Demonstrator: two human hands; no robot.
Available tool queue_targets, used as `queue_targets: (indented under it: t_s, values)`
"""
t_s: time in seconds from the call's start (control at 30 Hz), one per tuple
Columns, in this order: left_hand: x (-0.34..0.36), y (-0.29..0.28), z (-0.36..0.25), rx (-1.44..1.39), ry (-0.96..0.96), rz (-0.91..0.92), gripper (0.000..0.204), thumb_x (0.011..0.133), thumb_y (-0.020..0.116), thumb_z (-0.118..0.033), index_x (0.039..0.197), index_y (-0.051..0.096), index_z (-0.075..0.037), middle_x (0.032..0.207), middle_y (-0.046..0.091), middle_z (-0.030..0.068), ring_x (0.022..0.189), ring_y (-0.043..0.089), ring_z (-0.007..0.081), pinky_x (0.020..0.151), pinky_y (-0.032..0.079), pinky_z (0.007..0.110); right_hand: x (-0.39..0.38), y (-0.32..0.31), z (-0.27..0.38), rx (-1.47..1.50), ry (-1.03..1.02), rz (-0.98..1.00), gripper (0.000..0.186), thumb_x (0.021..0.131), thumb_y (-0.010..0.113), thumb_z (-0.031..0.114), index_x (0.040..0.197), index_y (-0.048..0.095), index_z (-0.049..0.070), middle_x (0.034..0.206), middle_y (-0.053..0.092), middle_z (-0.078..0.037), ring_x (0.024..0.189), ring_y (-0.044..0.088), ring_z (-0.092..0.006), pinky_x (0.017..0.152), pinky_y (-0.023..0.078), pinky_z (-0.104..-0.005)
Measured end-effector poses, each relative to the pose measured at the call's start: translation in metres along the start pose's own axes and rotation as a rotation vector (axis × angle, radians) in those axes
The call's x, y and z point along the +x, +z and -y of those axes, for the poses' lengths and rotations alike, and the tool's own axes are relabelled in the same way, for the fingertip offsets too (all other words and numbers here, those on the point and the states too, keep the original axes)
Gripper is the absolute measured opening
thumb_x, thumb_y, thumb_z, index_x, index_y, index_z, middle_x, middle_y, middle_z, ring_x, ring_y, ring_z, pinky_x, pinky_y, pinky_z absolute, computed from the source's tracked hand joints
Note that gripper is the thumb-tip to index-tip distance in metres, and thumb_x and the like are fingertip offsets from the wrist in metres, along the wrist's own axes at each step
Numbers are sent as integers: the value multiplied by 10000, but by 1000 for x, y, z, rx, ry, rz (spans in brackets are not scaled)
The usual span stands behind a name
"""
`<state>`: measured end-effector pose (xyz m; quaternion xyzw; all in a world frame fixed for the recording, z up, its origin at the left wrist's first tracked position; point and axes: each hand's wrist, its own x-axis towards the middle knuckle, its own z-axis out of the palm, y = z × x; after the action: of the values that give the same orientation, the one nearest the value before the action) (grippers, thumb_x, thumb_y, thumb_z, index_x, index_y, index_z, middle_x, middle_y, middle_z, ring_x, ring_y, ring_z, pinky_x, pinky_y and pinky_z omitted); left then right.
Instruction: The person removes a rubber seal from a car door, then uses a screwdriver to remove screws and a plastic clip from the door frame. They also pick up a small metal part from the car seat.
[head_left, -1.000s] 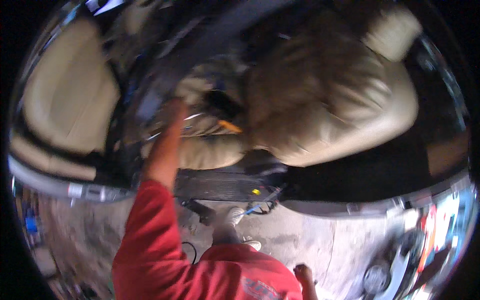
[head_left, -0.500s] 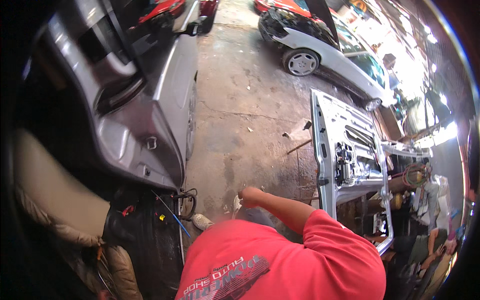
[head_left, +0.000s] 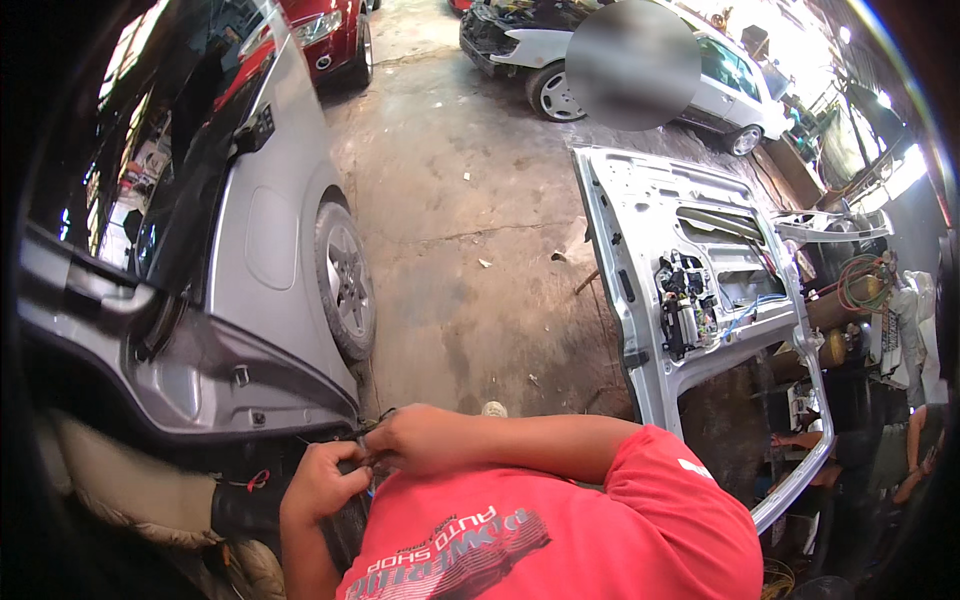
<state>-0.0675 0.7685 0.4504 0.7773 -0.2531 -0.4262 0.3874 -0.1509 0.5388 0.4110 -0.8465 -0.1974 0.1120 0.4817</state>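
My left hand (head_left: 322, 480) and my right hand (head_left: 408, 436) meet at the rear lower corner of the silver vehicle's body opening. Both have their fingers closed, tips together in a pinch. What they hold is small and mostly hidden by the fingers. A thin dark cable (head_left: 386, 412) shows just beyond the knuckles of my right hand. Close behind them is the silver body panel (head_left: 190, 385) with its painted door frame. To the left of my left hand, a small red loop (head_left: 258, 481) lies on the dark sill.
A bare silver door shell (head_left: 600, 240) stands at the right, its inner side exposed. The silver vehicle's wheel (head_left: 345, 285) is ahead on the left. Farther off are a white car (head_left: 715, 85) and a red car (head_left: 318, 35). A beige seat (head_left: 140, 470) is at lower left.
My left hand has come into view. My right hand has moved left to meet it at the vehicle's edge. The view has shifted, showing more of the silver vehicle's side and wheel.
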Motion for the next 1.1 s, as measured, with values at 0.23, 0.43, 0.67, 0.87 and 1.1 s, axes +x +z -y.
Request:
queue_targets:
  t_s: [0.23, 0.43, 0.67, 0.87, 1.1]
  values:
    - [129, 66, -69, -24, 56, 76, 101, 900, 739, -84, 935, 744, 11, 787, 702, 15, 701, 650, 100, 643, 540, 301, -92, -96, -54, -162, 184, -46, 291, 987, 643, 309, 1113, 759, 73, 954, 758, -231, 939, 728, -449, 844, 556, -560]
    - [218, 71, -80, -668, -107, 133, 405, 910, 745, -14, 1291, 614, 25, 1168, 730, 134, 1082, 726, 207, 1003, 584, 356, -105, -186, -116, -125, 358, -298, 253, 1004, 638, 261, 1137, 754, 79, 1015, 749, -213, 947, 721, -444, 822, 556, -536]
    - [370, 16, -127, -1050, -23, 203, 443, 887, 790, -16, 1283, 591, -12, 1239, 658, 111, 1128, 715, 265, 993, 605, 396, -54, -308, -198, -27, 242, -476, 157, 968, 699, 135, 1100, 739, 59, 898, 710, -188, 827, 688, -423, 719, 535, -498]
    - [547, -63, -202, -961, -8, 271, 427, 883, 795, -3, 1272, 619, -9, 1233, 647, 94, 1108, 704, 236, 893, 605, 356, 11, -451, -269, -85, 342, -508, 212, 990, 654, 212, 1106, 733, 53, 962, 736, -199, 936, 699, -432, 823, 540, -538]
    - [729, -126, -332, -340, 85, 350, 360, 849, 841, -30, 1174, 691, 13, 1034, 703, 82, 940, 723, 182, 867, 596, 346, 25, -599, -336, -84, 415, -681, 220, 1001, 666, 224, 1125, 749, 62, 962, 741, -182, 913, 705, -415, 806, 549, -513]
